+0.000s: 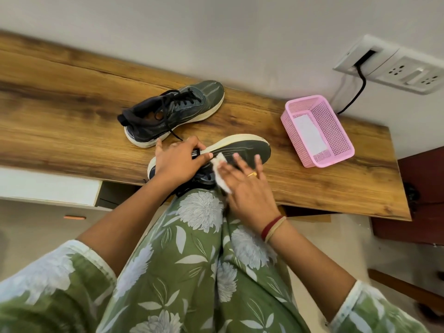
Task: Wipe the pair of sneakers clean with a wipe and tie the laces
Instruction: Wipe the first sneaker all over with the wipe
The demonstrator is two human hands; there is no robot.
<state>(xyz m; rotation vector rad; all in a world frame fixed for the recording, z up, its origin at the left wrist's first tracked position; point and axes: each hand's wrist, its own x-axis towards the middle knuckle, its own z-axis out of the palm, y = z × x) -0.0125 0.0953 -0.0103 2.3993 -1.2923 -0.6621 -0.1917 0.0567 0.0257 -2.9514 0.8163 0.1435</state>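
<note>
1. Wiping seems to be the step in hand: the right hand (245, 191) presses a white wipe (217, 164) on the near sneaker (242, 150). This sneaker lies tipped on its side at the near edge of the table (72, 104).
2. To do it well, the strokes should probably run from under the palm toward the toe, which is just past the fingertips. The pressure should be even, and a fresh part of the wipe turned down when one part is dirty. The pale sole rim beyond the fingertips likely needs wiping too.
3. The right fingers (258, 164) are straight and spread over the dark upper. The wipe shows on the thumb side of the hand.
4. The left hand (179, 162) curls around the heel part, its thumb on the sole rim just beside the wipe. A firm grip here should stop the shoe from rolling.
5. The second sneaker (177, 111) stands beyond the left knuckles, apart from them, with its laces (173, 104) loose.
</note>
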